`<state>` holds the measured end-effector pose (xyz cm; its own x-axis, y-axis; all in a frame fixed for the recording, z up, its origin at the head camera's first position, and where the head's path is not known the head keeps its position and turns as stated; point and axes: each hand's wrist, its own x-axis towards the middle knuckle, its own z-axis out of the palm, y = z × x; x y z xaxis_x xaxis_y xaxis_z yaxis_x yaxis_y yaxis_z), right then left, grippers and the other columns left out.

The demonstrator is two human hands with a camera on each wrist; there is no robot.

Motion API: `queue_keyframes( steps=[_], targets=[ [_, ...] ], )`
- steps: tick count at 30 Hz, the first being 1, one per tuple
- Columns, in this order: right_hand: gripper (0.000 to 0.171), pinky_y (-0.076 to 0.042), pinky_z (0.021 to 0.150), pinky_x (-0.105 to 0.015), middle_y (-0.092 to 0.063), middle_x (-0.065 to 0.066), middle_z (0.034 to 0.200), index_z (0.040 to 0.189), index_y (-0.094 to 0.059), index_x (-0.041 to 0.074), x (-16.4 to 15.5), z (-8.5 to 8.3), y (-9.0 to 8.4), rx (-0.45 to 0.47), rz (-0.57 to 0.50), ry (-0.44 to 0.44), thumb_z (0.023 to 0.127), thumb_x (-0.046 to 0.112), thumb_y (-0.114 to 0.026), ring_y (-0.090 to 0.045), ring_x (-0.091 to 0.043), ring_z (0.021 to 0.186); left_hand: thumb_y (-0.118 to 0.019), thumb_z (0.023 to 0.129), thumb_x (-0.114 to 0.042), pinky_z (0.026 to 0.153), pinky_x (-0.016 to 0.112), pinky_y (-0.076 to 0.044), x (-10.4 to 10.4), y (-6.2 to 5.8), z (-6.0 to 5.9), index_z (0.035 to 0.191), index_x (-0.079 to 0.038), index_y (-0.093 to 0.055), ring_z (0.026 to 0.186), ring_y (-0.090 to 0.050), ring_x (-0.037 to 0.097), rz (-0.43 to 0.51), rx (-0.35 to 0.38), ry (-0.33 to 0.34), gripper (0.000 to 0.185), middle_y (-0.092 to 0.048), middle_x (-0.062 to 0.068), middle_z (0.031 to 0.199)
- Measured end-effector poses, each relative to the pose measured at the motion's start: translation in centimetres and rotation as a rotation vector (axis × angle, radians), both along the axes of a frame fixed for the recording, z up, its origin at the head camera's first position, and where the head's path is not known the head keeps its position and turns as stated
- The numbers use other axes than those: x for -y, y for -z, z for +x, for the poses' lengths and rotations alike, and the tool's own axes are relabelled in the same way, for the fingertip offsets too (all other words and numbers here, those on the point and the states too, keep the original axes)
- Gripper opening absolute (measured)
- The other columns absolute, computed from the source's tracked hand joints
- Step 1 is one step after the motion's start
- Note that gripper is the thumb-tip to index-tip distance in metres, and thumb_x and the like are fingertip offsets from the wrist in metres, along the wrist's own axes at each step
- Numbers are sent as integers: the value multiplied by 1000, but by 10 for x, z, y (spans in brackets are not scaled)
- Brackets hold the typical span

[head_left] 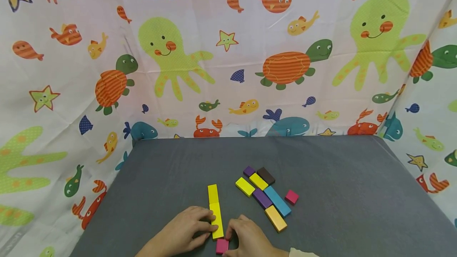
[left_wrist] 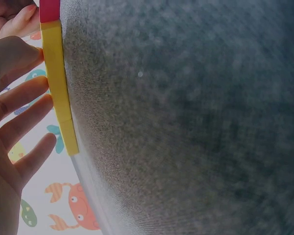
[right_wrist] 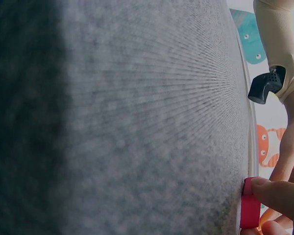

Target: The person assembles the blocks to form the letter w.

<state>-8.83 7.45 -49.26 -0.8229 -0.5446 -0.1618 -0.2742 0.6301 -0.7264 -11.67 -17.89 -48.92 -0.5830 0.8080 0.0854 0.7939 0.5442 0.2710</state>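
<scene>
Two yellow blocks lie end to end in the head view, a shorter one beyond a longer one. My left hand rests its fingertips on the longer yellow block; in the left wrist view its fingers are spread, fairly straight, along that block. A small pink block sits at the near end of the yellow row. My right hand pinches it between thumb and index finger. In the right wrist view the fingers sit at both ends of the pink block.
Right of the hands lies a slanting cluster: purple, yellow, dark brown, blue and orange blocks among several. Another pink block lies apart beside it. A printed curtain borders the grey table.
</scene>
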Motion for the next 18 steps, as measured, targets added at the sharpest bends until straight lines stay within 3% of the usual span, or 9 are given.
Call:
queue_keyframes(
  steps=[18],
  targets=[
    [30,-39,60,-16,-54,14,77,89,-62,26,2,-1,-1,33,-6,7,74,35,-86,-43,0,73,-64,96,-34,99,35,-54,0,-1,0,120,-37,-69,111,-59,7,-3,5,3,25,-63,-13,122]
  ],
)
